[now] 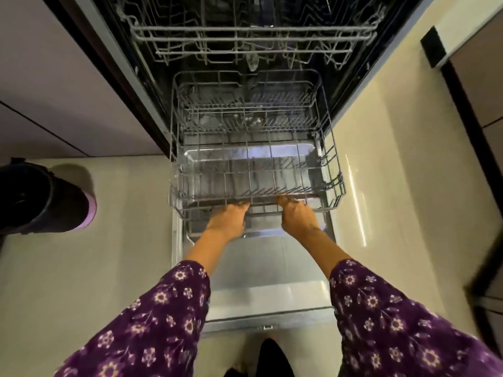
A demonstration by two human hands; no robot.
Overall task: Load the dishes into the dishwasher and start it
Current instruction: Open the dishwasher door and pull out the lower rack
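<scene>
The dishwasher stands open, its door folded down flat toward me. The grey wire lower rack is drawn partway out over the door and holds no dishes. Above it the upper rack sits inside the machine, also bare. My left hand grips the front rail of the lower rack left of centre, fingers curled under the wire. My right hand grips the same rail right of centre. No dishes are in view.
A dark bin with a purple rim stands on the pale floor to the left. Pale cabinet fronts flank the machine on the left. Dark furniture edges run down the right side. My foot is just below the door's edge.
</scene>
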